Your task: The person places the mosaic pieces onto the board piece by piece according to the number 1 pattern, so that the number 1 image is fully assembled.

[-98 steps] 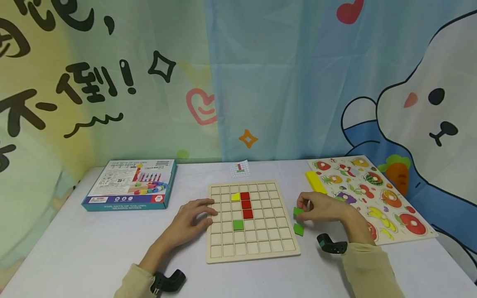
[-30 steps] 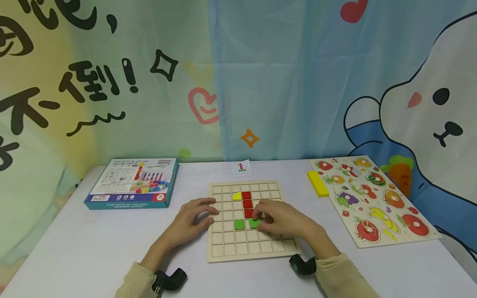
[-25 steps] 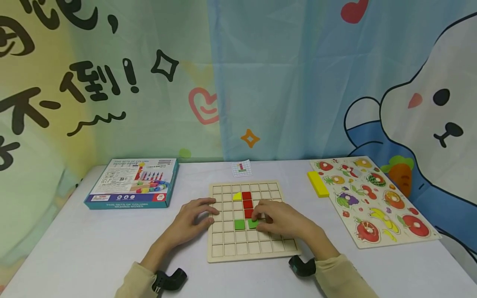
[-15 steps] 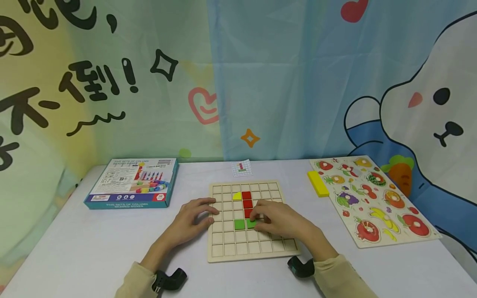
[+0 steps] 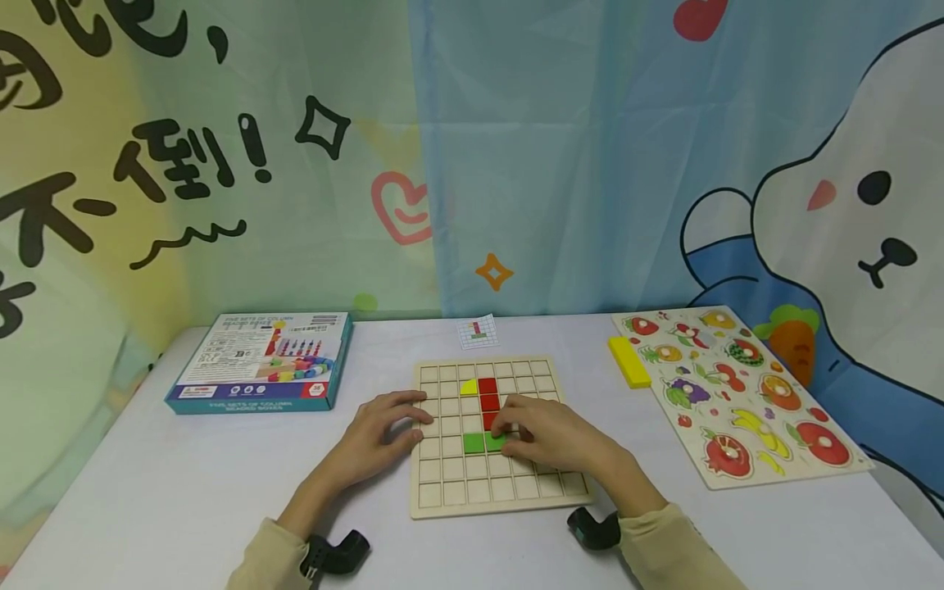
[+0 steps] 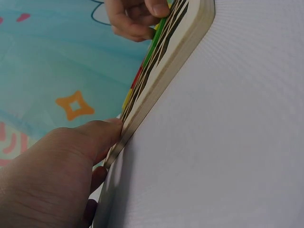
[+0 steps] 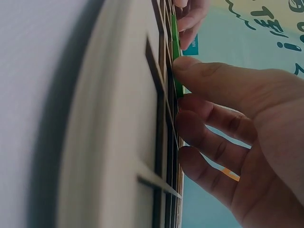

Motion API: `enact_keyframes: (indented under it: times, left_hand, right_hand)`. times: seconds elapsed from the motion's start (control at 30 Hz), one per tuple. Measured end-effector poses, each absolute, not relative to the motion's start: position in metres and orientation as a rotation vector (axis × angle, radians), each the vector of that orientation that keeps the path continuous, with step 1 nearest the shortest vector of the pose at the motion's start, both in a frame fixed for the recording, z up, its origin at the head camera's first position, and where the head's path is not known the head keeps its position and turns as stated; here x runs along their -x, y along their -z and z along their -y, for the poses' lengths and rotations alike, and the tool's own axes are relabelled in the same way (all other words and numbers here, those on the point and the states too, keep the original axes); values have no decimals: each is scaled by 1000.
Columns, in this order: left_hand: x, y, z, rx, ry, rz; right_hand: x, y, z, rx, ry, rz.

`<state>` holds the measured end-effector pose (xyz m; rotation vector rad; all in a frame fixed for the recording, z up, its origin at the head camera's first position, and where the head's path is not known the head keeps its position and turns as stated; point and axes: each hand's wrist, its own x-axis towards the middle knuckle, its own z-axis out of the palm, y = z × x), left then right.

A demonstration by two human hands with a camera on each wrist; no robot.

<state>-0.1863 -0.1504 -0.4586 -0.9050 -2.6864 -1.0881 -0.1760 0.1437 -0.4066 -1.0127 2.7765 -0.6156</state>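
Note:
A wooden grid board point(image 5: 442, 496) lies on the white table. My left hand point(image 5: 376, 434) rests at its left edge with fingers loosely extended, the fingertips touching the rim in the left wrist view. My right hand point(image 5: 556, 434) reaches over the board's right half, thumb and forefinger pinching a green square tile point(image 5: 495, 442) at the grid. Right beside that tile, on its left, lies another green tile point(image 5: 474, 443). Above them a column of red tiles point(image 5: 488, 401) stands with a yellow tile point(image 5: 469, 388) at its upper left. The right palm hides some cells.
A small pattern card point(image 5: 478, 332) lies behind the board. At the back left is a boxed set point(image 5: 261, 365). To the right, a fruit puzzle board point(image 5: 708, 451) lies with a yellow block point(image 5: 629, 362) by its left edge. A printed curtain point(image 5: 531, 164) hangs behind.
My right hand has come from the green tiles on the table to the board, then slid a green tile left against the other. Neither green tile shows on the table. The left hand has stayed put.

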Motion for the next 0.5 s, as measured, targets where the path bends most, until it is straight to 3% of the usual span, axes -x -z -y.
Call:
enact_keyframes:
  times: [0.5]
  left_hand:
    - [188,461,151,902,1082,2690]
  right_hand:
    - [177,408,-145,1010,628,-2766]
